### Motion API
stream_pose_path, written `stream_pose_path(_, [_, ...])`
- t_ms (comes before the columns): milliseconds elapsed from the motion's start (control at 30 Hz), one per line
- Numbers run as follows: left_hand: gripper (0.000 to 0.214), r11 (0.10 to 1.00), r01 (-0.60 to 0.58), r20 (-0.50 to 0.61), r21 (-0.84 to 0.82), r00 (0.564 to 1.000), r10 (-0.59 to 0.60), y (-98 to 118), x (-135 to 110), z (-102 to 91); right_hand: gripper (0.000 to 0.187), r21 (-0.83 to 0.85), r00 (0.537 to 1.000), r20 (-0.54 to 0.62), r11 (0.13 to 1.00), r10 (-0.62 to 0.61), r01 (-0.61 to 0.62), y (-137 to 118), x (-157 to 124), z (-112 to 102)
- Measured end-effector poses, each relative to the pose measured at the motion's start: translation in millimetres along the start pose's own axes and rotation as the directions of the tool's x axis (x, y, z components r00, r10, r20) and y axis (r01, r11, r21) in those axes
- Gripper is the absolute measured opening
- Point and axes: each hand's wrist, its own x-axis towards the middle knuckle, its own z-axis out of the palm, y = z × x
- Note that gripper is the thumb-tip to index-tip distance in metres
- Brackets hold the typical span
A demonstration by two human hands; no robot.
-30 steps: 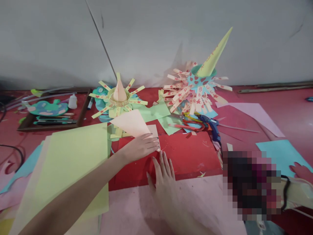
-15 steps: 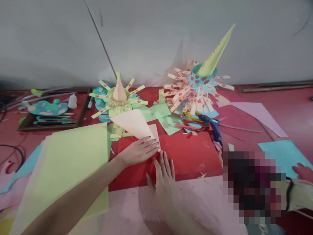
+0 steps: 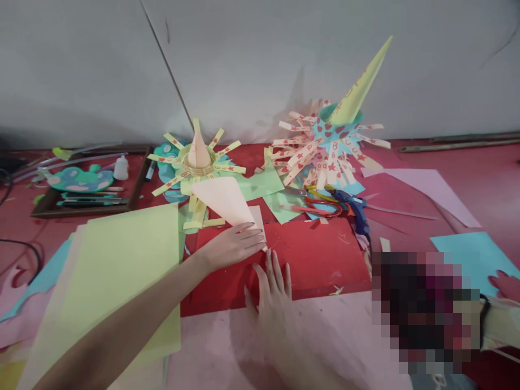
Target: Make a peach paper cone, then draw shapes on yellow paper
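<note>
My left hand (image 3: 231,246) lies with fingers stretched out on the lower corner of a peach paper sheet (image 3: 223,203), whose far part is lifted and curled over. My right hand (image 3: 270,284) rests flat, fingers together and extended, on a red paper sheet (image 3: 317,254) just below the peach sheet's corner. Neither hand grips anything. A stack of light green sheets (image 3: 117,271) lies to the left under my left forearm.
Two paper cone crafts with lettered strips stand at the back: a small yellow one (image 3: 197,160) and a taller blue and yellow one (image 3: 339,138). Scissors (image 3: 317,203) and a glue gun (image 3: 355,211) lie between them. A wooden tray (image 3: 81,189) is far left. Another person's hand (image 3: 504,284) rests on blue paper at right.
The lifted part of the peach sheet has curled a little higher and further back. Both hands stay nearly where they were.
</note>
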Motion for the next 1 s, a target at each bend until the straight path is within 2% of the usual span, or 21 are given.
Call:
stream_pose_path(200, [0.026,0.998,-0.064,0.049,0.019,0.997,0.063,-1.8,2.1,-6.0,0.030,0.019,1.000,-0.008,1.000,-0.001,0.001,-0.4,1.6,-2.3])
stream_pose_path(367, [0.026,0.997,-0.067,0.067,0.025,0.996,0.065,-2.6,4.5,-7.1,0.031,0.029,1.000,-0.004,1.000,-0.003,0.003,3.5,2.4,-2.7])
stream_pose_path(667, [0.024,0.997,-0.071,0.119,0.037,0.991,0.066,0.7,15.0,-14.9,0.031,0.100,0.996,-0.036,0.991,-0.086,0.089,22.3,8.0,-9.0])
stream_pose_path(867, [0.022,1.000,-0.007,0.174,0.024,0.985,0.002,10.5,17.6,-16.4,0.031,0.103,0.996,-0.029,0.991,-0.084,0.086,25.8,7.1,-6.3])
stream_pose_path(1000, [0.022,0.995,0.077,0.175,0.067,0.981,-0.088,23.4,15.9,-16.7,0.029,0.089,0.988,-0.021,0.984,-0.156,0.157,33.1,10.4,-7.5])
